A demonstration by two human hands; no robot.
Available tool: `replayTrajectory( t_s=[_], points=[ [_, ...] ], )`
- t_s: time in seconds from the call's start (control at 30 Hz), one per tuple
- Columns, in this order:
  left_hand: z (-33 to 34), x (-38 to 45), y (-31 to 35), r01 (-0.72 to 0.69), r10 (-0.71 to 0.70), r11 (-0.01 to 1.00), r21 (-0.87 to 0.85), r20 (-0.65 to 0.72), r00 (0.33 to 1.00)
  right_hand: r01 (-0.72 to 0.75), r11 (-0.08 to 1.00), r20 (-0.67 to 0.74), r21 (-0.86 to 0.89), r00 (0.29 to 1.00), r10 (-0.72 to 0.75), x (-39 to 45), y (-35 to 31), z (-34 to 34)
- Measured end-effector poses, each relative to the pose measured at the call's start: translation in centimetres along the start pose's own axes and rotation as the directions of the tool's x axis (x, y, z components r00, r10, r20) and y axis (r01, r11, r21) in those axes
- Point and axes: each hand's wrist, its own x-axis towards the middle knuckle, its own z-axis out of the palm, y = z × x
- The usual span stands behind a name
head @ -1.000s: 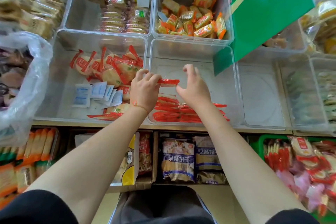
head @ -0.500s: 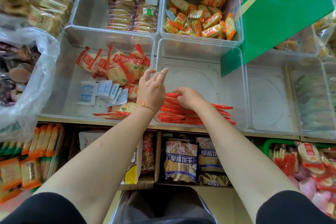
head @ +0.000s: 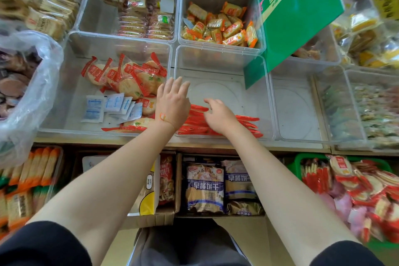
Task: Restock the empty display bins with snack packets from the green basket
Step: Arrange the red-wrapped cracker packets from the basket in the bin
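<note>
The right hand (head: 219, 115), fingers loosely spread and gripping nothing, rests on the red snack packets (head: 246, 122) in the clear bin (head: 226, 65), the left hand (head: 172, 103) open just beside.

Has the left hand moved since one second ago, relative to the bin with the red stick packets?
Yes. The left hand gripped a red packet over the bin then; now it holds nothing, fingers straightened over the bin's left wall, beside the stack of red stick packets.
</note>
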Motion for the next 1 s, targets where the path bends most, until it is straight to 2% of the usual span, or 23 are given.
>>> replayTrajectory(
  t_s=[0.07,0.17,0.23,0.27,0.37,0.47,0.53,0.6,0.77,0.9,1.0],
  points=[
    [-0.8,-1.7,1.6,-0.013,0.012,1.000,-0.024,-0.044,0.999,0.049,0.997,-0.145,0.062,0.989,-0.040,-2.3,0.4,-0.5],
    [-2.0,-5.4,4.9,-0.104,0.074,0.979,-0.174,-0.172,0.982,0.151,0.981,-0.393,0.125,0.915,-0.090,-6.6,2.0,-0.6],
    [-2.5,-8.2,7.4,-0.088,0.057,0.964,-0.250,-0.128,0.990,0.153,0.978,-0.501,0.143,0.863,-0.062,-9.5,3.7,-0.3],
    [-2.4,-9.3,8.6,-0.064,0.053,0.963,-0.262,-0.049,0.997,0.134,0.978,-0.525,0.161,0.851,-0.030,-10.9,4.8,-0.1],
    [-1.4,-11.7,11.9,-0.039,0.095,0.976,-0.214,0.257,0.962,0.041,0.975,-0.476,0.220,0.877,0.071,-14.4,8.8,0.9],
    [-0.1,-13.1,14.7,-0.042,0.116,0.985,-0.170,0.454,0.883,-0.071,0.980,-0.308,0.188,0.943,0.128,-16.4,13.5,1.3],
    [1.1,-13.9,17.2,-0.027,0.108,0.986,-0.162,0.516,0.850,-0.125,0.981,-0.186,0.147,0.971,0.152,-17.4,16.9,1.0],
    [2.8,-14.5,20.4,0.016,0.087,0.984,-0.175,0.563,0.822,-0.138,0.982,-0.135,0.129,0.979,0.155,-18.4,20.9,0.1],
    [8.0,-16.5,31.1,0.198,0.017,0.948,-0.250,0.661,0.750,-0.146,0.986,-0.196,0.081,0.968,0.159,-21.1,32.4,-3.9],
    [12.3,-18.4,38.9,0.407,-0.064,0.865,-0.294,0.739,0.671,-0.201,0.979,-0.274,0.032,0.940,0.202,-22.7,41.2,-8.1],
    [14.0,-18.8,43.0,0.498,-0.114,0.816,-0.294,0.763,0.636,-0.222,0.975,-0.296,0.030,0.929,0.221,-23.0,45.9,-10.9]
  ],
)
